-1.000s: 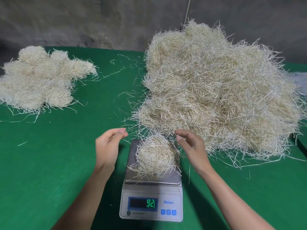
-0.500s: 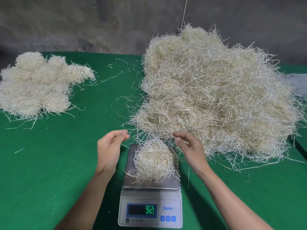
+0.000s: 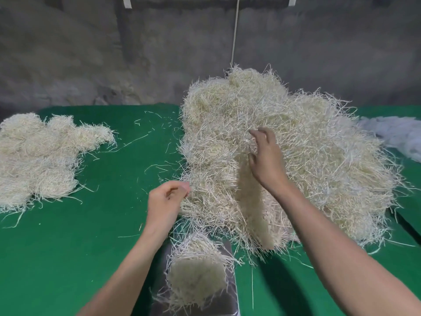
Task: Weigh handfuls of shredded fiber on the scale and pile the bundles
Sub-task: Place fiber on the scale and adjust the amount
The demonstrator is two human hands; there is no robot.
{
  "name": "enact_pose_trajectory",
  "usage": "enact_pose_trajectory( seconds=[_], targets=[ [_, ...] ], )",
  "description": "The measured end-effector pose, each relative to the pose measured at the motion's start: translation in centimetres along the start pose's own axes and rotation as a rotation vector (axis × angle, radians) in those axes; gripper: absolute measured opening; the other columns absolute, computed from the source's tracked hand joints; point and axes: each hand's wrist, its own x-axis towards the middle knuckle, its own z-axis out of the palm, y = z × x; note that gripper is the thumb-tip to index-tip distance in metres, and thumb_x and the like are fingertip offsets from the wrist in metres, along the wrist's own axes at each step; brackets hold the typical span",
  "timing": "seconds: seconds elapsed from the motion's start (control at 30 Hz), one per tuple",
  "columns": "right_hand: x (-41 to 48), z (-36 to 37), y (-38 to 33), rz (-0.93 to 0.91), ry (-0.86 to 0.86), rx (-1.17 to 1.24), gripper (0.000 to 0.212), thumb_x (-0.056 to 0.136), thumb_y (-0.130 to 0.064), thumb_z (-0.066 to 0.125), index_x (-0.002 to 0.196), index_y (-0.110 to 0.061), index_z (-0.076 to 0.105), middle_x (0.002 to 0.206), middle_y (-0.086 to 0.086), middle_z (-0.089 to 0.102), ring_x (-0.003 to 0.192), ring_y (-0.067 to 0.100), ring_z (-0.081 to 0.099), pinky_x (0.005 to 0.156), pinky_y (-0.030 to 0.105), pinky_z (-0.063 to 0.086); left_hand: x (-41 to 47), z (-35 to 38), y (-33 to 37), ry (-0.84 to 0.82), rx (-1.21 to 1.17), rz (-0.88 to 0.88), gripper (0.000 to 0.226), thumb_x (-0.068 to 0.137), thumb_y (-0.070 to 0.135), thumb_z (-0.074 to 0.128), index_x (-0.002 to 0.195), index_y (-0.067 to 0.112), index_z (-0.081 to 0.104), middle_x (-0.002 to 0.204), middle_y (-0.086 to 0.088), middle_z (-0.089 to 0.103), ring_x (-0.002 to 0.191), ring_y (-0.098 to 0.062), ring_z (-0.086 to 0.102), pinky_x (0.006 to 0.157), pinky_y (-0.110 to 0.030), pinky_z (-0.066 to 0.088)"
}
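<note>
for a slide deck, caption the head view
Right hand over the large shredded-fiber heap, a bundle resting on the scale

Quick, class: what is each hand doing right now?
Left hand: fingers curled; any hold cannot be told.
Right hand: open, fingers spread on the fiber pile.

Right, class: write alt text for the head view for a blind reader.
The right hand reaches, fingers spread, into a large fiber heap on a green table. A bundle sits on the scale; the left hand hovers nearby; piled bundles lie left.
</note>
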Motion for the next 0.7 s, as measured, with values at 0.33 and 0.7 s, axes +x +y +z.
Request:
enact_pose_trajectory(
  seconds=[0.33, 0.7],
  targets=[
    [6.2, -0.1, 2.7, -0.043, -0.281, -0.406, 0.015, 0.095, -0.011, 0.050, 0.107, -0.012, 0.059, 0.111, 0.008, 0.055, 0.075, 0.022, 0.057, 0.061, 0.027, 0.050, 5.2, 6.4, 4.5, -0.121, 0.165, 0.088, 0.024, 0.083, 0.013, 0.069, 0.103, 0.024, 0.063, 0.097, 0.009, 0.065, 0.078, 0.007, 0.059, 0.074, -0.011, 0.050],
    [7.8, -2.4, -3.7, -0.339, -0.262, 0.205, 0.045, 0.083, 0.003, 0.058, 0.120, -0.021, 0.058, 0.121, -0.001, 0.053, 0.112, 0.013, 0.050, 0.099, 0.019, 0.032, 10.8, 13.5, 7.8, -0.101, 0.074, 0.095, 0.039, 0.087, -0.014, 0.043, 0.062, 0.015, 0.045, 0.054, 0.006, 0.046, 0.055, -0.009, 0.041, 0.047, -0.012, 0.035]
  ],
)
